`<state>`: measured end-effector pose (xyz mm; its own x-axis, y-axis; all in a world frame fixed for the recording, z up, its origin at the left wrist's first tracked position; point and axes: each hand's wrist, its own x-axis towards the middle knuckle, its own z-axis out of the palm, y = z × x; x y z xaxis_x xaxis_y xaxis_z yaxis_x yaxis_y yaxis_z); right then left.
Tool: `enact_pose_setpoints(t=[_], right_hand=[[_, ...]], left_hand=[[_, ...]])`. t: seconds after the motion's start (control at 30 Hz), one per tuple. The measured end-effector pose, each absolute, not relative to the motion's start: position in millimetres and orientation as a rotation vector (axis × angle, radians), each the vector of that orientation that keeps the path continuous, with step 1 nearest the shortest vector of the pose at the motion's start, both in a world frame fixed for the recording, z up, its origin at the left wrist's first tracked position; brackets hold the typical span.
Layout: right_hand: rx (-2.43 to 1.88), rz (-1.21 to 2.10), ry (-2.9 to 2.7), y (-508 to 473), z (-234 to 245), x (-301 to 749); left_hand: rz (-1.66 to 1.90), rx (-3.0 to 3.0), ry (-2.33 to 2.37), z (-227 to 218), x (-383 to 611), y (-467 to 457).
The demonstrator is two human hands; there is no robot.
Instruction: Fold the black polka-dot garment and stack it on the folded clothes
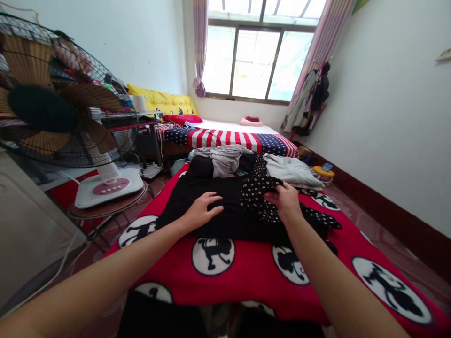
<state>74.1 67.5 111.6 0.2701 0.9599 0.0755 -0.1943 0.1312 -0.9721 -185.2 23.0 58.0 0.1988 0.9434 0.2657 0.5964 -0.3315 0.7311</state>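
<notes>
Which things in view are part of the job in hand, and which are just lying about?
In use:
- dotted fabric, held in the right hand
- black garment, under the left hand
- red blanket, the surface beneath

Apparently just about:
- grey clothing and pale garment, untouched; possibly related
- fan
- hanging clothes

No readable lettering, brand or number found. Fan hub (42,108): no mark legible. Button panel (111,187) on fan base: any marking too small to read. Red blanket (252,272): round white badges with dark figures, no wording legible. Bedspread (225,137) on far bed: stars-and-stripes print, no wording legible. Spotted cloth (254,191): repeated dots, no characters legible.
</notes>
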Motion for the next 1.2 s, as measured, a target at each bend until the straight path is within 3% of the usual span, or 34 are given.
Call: enact_pose_setpoints(t=[0.1, 0.23, 0.43, 0.53, 0.73, 0.9, 0.97, 1.2], right_hand=[[-0.915, 1.134, -1.151, 49.7, 113.9, 48.6], [-0.765, 1.211, -1.797, 22.3, 97.2, 36.5], [-1.159, 0.148, -2.183, 19.1, 67.1, 107.1], [-1.372, -0.058, -2.123, 31.3, 58.3, 151.8], [-1.283, -0.096, -2.010, 29.5, 49.7, 182.6], [-1.291, 0.089, -2.209, 12.9, 43.2, 176.3], [-1.343, 0.211, -2.154, 13.7, 46.3, 173.9], [-1.336, 0.256, -1.926, 44.5, 64.1, 139.8]], left_hand=[[1.200, 1.331, 1.150, 79.6, -167.4, 22.5], [1.086, 0.992, 1.014, 80.9, -160.2, 21.2], [1.040, 1.112, 1.232, 65.3, -179.8, 19.6], [0.997, 1.490, 1.365, 83.4, -192.1, 25.4], [0.825, 2.484, 1.601, 132.1, -230.1, 37.0], [0.070, 2.640, 1.854, 121.0, -274.5, 22.0], [-0.060, 2.583, 1.826, 112.8, -288.3, 18.7], [0.409, 2.152, 1.788, 102.1, -298.7, 36.7]])
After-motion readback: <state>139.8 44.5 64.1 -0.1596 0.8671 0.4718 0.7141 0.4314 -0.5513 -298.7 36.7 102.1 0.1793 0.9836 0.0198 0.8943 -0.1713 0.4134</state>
